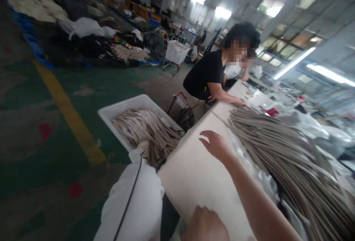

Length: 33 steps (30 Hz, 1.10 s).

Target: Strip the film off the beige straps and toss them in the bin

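Observation:
My right hand [216, 145] reaches over the pale tabletop [202, 174], thumb and fingers apart, with nothing visible between them. At the bottom edge, my left hand [205, 226] is closed and cut off by the frame; whatever it may hold is hidden. Beside my right arm lies a large bundle of long grey-brown strips [280, 141], partly on clear plastic sheeting [257, 170]. On the floor left of the table, a white plastic bin [122, 133] holds more flat strips [146, 126] of similar colour.
A co-worker in a black shirt [203, 74] leans over the table's far end, another person partly hidden behind. My white-clothed leg [135, 200], with a black cord along it, extends toward the bin. A white cart [177, 51] and heaped materials [88, 30] stand farther back.

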Tool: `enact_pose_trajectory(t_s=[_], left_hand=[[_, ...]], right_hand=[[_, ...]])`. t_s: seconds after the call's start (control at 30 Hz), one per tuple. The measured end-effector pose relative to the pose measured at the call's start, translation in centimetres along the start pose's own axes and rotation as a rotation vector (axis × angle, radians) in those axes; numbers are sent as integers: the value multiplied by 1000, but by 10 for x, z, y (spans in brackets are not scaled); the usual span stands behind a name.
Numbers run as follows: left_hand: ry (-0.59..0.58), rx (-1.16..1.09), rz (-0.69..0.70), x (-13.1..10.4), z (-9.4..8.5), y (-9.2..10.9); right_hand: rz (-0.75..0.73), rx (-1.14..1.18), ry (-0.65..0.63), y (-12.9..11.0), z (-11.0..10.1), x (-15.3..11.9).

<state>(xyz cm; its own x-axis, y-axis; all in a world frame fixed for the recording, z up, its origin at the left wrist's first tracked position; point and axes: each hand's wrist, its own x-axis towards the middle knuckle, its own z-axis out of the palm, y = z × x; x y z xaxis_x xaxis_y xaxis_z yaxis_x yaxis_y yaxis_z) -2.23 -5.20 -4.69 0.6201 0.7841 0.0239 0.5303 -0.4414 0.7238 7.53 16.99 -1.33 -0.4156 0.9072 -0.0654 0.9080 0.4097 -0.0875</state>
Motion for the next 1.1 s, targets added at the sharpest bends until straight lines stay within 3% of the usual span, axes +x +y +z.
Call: enact_pose_trajectory(t_s=[0.07, 0.17, 0.27, 0.37, 0.5, 0.67, 0.77, 0.83, 0.9, 0.97, 1.03, 1.1], left_hand=[[-52, 94, -26, 5, -4, 6], [-129, 301, -28, 9, -16, 15], [-156, 393, 2, 12, -21, 20], [-181, 416, -1, 18, -17, 22], [-189, 432, 1, 27, -10, 19], [-142, 348, 0, 35, -3, 6], [63, 25, -12, 43, 2, 0], [264, -352, -75, 49, 1, -2], [329, -786, -208, 52, -6, -1], [236, -1134, -323, 52, -17, 4], [134, -1280, -378, 50, -27, 8], [144, -1247, -400, 47, -34, 11]], right_hand=[[211, -12, 93, 50, -12, -72], [482, 0, 155, 102, -1, -178], [653, 89, 230, 116, 31, -258], [708, 231, 320, 103, 60, -296], [624, 216, 395, 86, 68, -288], [591, 186, 567, 90, 40, -245], [549, 193, 700, 67, 16, -232], [389, 246, 733, 35, 3, -231], [49, 338, 625, -2, -4, -236], [-234, 345, 441, -32, -1, -242], [-329, 304, 305, -50, 9, -251], [-292, 313, 268, -56, 23, -260]])
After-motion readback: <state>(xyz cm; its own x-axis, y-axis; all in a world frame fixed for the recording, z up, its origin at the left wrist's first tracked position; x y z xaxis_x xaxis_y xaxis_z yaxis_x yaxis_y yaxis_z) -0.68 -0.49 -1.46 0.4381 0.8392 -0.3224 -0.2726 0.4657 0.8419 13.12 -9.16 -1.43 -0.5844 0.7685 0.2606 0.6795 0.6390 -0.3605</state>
